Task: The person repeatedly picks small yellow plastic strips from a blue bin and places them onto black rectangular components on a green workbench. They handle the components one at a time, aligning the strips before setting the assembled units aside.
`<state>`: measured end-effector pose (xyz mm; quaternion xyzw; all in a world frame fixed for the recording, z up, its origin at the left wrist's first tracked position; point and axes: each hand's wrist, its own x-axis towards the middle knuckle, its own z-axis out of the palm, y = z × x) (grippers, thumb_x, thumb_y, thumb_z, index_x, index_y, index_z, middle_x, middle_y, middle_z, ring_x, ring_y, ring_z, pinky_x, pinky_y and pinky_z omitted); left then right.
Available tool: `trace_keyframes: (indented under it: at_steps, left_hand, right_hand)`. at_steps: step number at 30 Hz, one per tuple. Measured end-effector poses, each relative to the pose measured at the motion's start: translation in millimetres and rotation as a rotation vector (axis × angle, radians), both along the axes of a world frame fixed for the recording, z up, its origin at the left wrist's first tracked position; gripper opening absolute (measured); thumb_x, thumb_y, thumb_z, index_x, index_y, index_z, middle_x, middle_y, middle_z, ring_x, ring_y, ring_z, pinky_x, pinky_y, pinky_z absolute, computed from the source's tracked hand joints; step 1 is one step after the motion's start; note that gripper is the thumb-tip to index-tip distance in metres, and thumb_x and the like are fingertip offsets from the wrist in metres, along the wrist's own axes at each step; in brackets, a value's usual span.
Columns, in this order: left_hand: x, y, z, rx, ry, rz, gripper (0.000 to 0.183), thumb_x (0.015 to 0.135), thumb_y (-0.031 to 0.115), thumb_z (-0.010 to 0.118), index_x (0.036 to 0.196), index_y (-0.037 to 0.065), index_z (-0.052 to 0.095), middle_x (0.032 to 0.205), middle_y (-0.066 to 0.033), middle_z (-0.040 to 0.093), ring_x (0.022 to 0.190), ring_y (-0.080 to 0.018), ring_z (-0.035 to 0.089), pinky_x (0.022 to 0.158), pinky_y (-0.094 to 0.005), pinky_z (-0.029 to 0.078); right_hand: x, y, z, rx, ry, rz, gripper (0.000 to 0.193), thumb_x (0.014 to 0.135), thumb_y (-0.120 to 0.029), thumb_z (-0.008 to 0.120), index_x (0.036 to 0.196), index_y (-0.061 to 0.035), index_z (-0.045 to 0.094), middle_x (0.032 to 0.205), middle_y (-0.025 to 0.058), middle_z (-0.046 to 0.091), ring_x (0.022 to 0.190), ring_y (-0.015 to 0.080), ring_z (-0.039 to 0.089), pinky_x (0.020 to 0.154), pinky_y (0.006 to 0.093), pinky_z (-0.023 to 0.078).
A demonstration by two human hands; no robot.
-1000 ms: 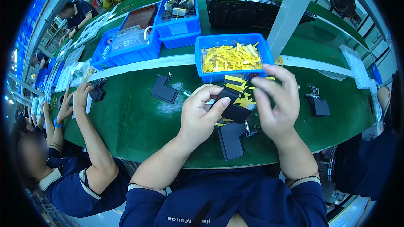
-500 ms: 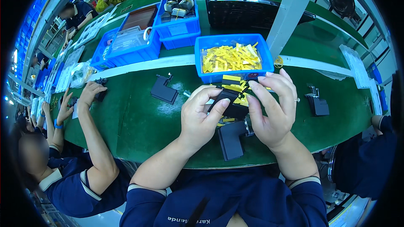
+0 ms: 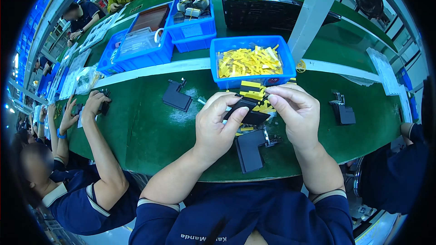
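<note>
My left hand (image 3: 214,120) is closed around a black plastic part (image 3: 255,117), held tilted above the green table (image 3: 150,131). Thumb and fingertips of my right hand (image 3: 299,114) pinch together by the part's right end; whatever is between them is too small to make out. Yellow-and-black strips (image 3: 251,87) lie just beyond the part, partly hidden by my hands. Below it on the table rests an L-shaped black part (image 3: 249,154) with a metal fitting. Similar black parts lie to the left (image 3: 176,97) and right (image 3: 344,113).
A blue bin (image 3: 240,83) of yellow strips stands beyond my hands, beside a white post (image 3: 313,16). Other blue bins (image 3: 190,31) stand back left, and a black panel (image 3: 263,13) behind. A co-worker's hand (image 3: 94,104) works at the left.
My right hand's spread fingers have come together into a pinch beside the black part and lowered slightly. My left hand keeps its hold. The left co-worker's hand has shifted a little.
</note>
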<state>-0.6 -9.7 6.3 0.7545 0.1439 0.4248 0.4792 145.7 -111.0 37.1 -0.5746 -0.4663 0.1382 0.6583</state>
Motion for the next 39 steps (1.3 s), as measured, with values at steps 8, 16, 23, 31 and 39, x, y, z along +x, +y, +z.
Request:
trace_keyframes:
  at_steps: [8, 16, 23, 31, 39]
  left_hand:
    - [6, -2, -1, 0.009, -0.063, 0.054, 0.018, 0.080, 0.006, 0.067, 0.094, -0.001, 0.059, 0.090, -0.0122, 0.061, 0.078, -0.0191, 0.062, 0.061, -0.0274, 0.052]
    - [6, -2, -1, -0.033, -0.051, 0.029, 0.018, 0.081, 0.006, 0.067, 0.095, -0.002, 0.059, 0.089, -0.0120, 0.061, 0.076, -0.0188, 0.061, 0.064, -0.0268, 0.052]
    - [6, -4, 0, -0.032, -0.080, 0.052, 0.018, 0.080, 0.006, 0.067, 0.094, -0.001, 0.059, 0.089, -0.0120, 0.062, 0.078, -0.0208, 0.062, 0.064, -0.0284, 0.051]
    - [3, -7, 12, 0.325, 0.008, 0.091, 0.019, 0.075, 0.002, 0.069, 0.092, 0.001, 0.060, 0.089, -0.0130, 0.062, 0.079, -0.0280, 0.062, 0.068, -0.0331, 0.050]
    - [3, -6, 14, 0.485, -0.019, 0.043, 0.021, 0.072, 0.003, 0.070, 0.091, 0.002, 0.061, 0.086, -0.0119, 0.062, 0.076, -0.0264, 0.062, 0.065, -0.0330, 0.050]
  right_hand:
    - [-4, 1, -3, 0.020, -0.117, -0.096, 0.008, 0.080, -0.002, 0.063, 0.087, 0.0015, 0.066, 0.081, 0.0102, 0.064, 0.075, 0.0185, 0.061, 0.068, 0.0268, 0.047]
    - [-5, 2, -1, 0.067, -0.425, -0.199, 0.016, 0.074, -0.002, 0.066, 0.091, -0.0017, 0.064, 0.095, 0.0124, 0.062, 0.085, 0.0260, 0.060, 0.075, 0.0341, 0.046]
    - [-13, 1, 4, 0.139, -0.931, -0.237, 0.030, 0.066, -0.003, 0.071, 0.096, -0.0070, 0.065, 0.117, 0.0146, 0.055, 0.112, 0.0355, 0.049, 0.097, 0.0485, 0.037]
    - [-6, 0, 6, 0.076, -0.712, -0.091, 0.021, 0.064, -0.006, 0.075, 0.082, -0.0072, 0.064, 0.090, 0.0073, 0.061, 0.094, 0.0282, 0.058, 0.096, 0.0487, 0.037]
    - [-6, -4, 13, 0.158, -0.786, -0.059, 0.016, 0.066, -0.008, 0.074, 0.078, -0.0061, 0.064, 0.074, 0.0058, 0.057, 0.075, 0.0240, 0.056, 0.091, 0.0470, 0.041]
